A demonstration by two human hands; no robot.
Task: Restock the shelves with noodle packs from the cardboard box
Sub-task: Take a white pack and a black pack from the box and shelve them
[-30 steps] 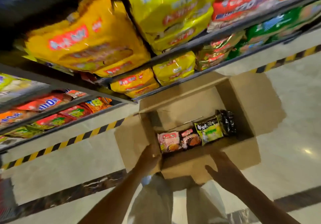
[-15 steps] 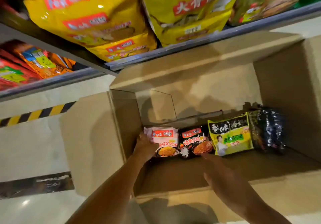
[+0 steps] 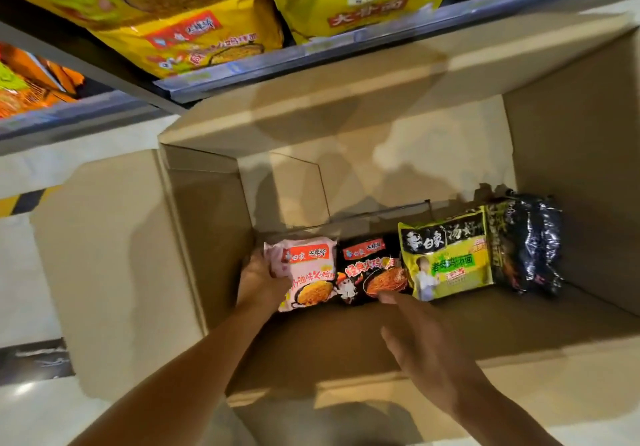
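Left grip (image 3: 261,281) sits curled round the left edge of the pink noodle pack (image 3: 306,274), holding it at the bottom of the cardboard box (image 3: 104,265); my right hand (image 3: 427,345) is loose, fingers relaxed, one fingertip (image 3: 384,296) just touching the lower edge of the black noodle pack (image 3: 372,269) beside it. I judge this as the picking step, with the shelves not yet fed from this load. Four packs lie in a row along the near wall of the box: pink, black, then a green-and-black pack (image 3: 446,258), then a dark crinkled pack (image 3: 530,241) at the far right, each overlapping or touching its neighbour. All are thin glossy film pillows, soft and slippery, with brittle noodle blocks inside, I would guess. Next I need to close the right hand on the black pack, then lift both clear of the deep matte walls toward the shelf (image 3: 311,57), where big yellow multipacks (image 3: 194,43) already sit.
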